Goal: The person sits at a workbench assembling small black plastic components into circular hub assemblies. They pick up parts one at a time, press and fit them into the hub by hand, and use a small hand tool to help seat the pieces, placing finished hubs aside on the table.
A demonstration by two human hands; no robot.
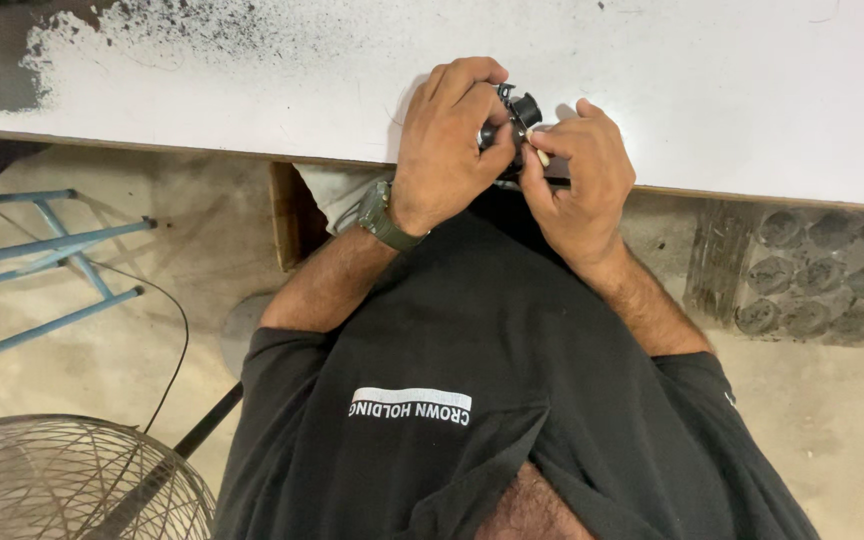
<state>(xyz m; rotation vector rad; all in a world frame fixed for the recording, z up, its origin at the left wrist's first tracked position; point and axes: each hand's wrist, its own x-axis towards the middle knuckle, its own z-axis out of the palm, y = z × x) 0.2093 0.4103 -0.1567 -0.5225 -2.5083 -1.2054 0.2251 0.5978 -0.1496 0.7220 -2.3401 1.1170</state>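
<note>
both the left hand and right hand closed around a small black part, its round end pointing up-right.

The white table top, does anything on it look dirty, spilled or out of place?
Yes. The white table has a patch of dark speckled grime at its far left corner, fading into scattered specks. Otherwise nothing stands out: the left hand and right hand hold a small black part at the table's edge.

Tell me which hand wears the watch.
The left hand does: a green watch sits on its wrist. The right hand has a bare wrist. Both hold a small black part at the table edge.
</note>
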